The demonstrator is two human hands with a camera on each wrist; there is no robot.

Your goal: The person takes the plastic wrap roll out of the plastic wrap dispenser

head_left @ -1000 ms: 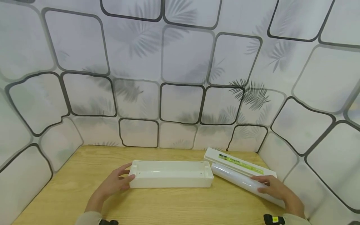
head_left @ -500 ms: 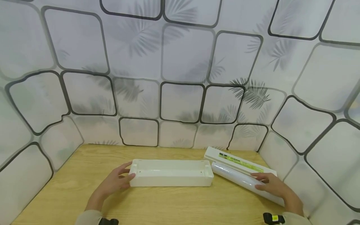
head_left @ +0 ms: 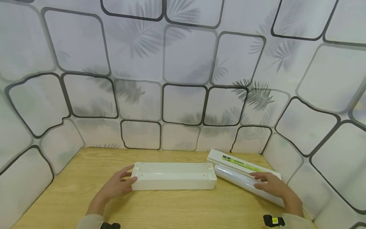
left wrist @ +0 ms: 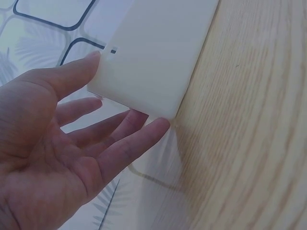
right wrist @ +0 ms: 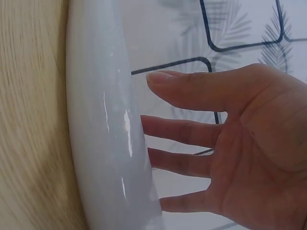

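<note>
A long white plastic box (head_left: pixel 174 185) stands open-topped on the table. My left hand (head_left: pixel 115 184) holds its left end, with the thumb at the near corner and the fingers round the far side. In the left wrist view the thumb touches the edge of the box wall (left wrist: pixel 153 52), and the fingertips lie along the end. To the right, a roll of clear film (head_left: pixel 234 178) lies slanted. My right hand (head_left: pixel 271 184) is over the roll, thumb and fingers spread apart. The right wrist view has the shiny roll (right wrist: pixel 103 105) beside the fingers, which are partly hidden behind it.
Behind the roll lies a long white lid (head_left: pixel 217 156) with a green label, its left end close to the box's right corner. Patterned wall covering (head_left: pixel 183 136) encloses the wooden table (head_left: pixel 171 210) at the back and sides.
My right hand has shifted a little left along the roll. The left hand and the box look the same as before.
</note>
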